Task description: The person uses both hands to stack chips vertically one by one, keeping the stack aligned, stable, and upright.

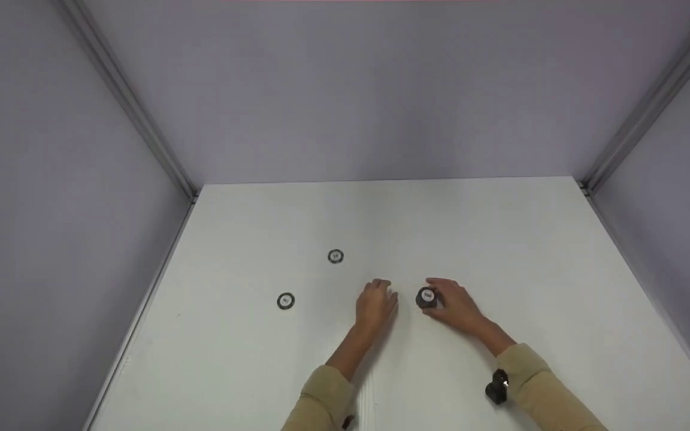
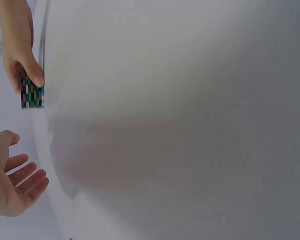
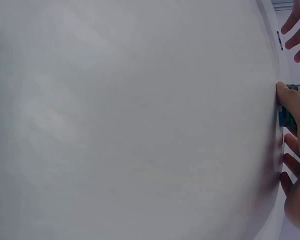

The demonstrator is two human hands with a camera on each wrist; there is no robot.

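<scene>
Right hand (image 1: 456, 306) pinching a stack of chips (image 1: 426, 297) upright on the white tabletop (image 1: 501, 239), grip narrow; left hand (image 1: 375, 302) just beside, fingers relaxed and spread, holding nothing

White table (image 1: 548, 251) with two flat round chips (image 1: 335, 256) (image 1: 286, 300) and a chip stack (image 1: 426, 297).
</scene>
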